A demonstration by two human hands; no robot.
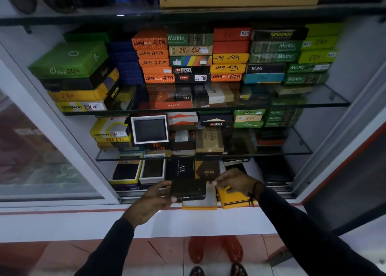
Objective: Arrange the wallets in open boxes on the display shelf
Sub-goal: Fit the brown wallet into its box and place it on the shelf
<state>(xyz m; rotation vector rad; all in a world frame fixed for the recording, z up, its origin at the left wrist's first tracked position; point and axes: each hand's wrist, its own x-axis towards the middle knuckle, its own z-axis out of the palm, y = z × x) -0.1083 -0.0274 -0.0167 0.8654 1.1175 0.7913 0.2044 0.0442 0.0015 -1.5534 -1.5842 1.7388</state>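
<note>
My left hand (pixel 153 198) grips the left end of a dark textured wallet (pixel 188 189), held flat just above an open yellow box (pixel 200 204) with a pale lining. My right hand (pixel 234 181) pinches the wallet's right top corner with thumb and forefinger. Under my right palm lies the yellow box lid (pixel 234 199) with black stripes. Both rest at the front edge of the bottom display shelf (pixel 133 196). Two open boxes with dark wallets, one yellow (pixel 125 170) and one white (pixel 152 168), stand to the left.
Glass shelves above carry stacks of closed wallet boxes (pixel 190 56) and an upright open white box (pixel 150 129). Closed black and brown boxes (pixel 194 169) lie behind my hands. A sliding glass door (pixel 41 150) is at left, a white frame (pixel 325 150) at right.
</note>
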